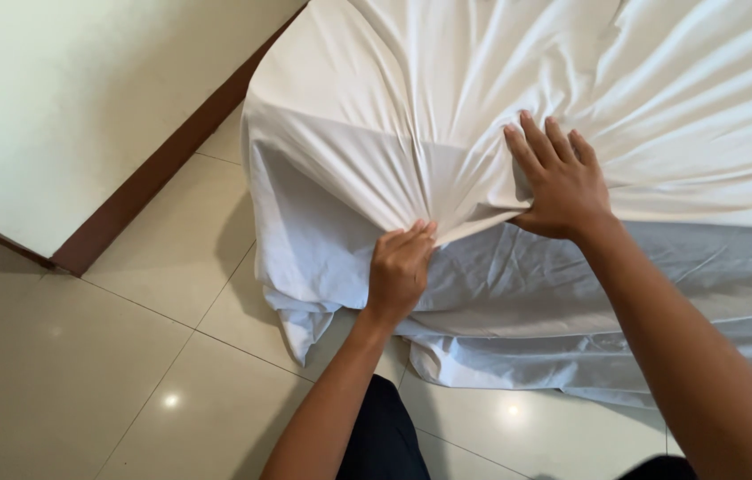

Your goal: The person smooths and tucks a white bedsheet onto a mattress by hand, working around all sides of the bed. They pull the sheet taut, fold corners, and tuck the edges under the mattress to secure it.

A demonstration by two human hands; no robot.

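A white bed sheet (447, 98) covers the corner of a mattress and hangs down its side to the floor. My left hand (400, 267) is closed on a pulled fold of the sheet at the mattress edge, with creases fanning out from the grip. Just to its upper right, my right hand (558, 182) lies flat with fingers spread, pressing on the sheet on top of the mattress. The mattress itself is hidden under the cloth.
Glossy beige floor tiles (82, 373) lie to the left and below. A pale wall (64, 98) with a dark brown skirting board (162, 160) runs close along the bed's left side. The sheet's loose hem bunches on the floor (305, 324).
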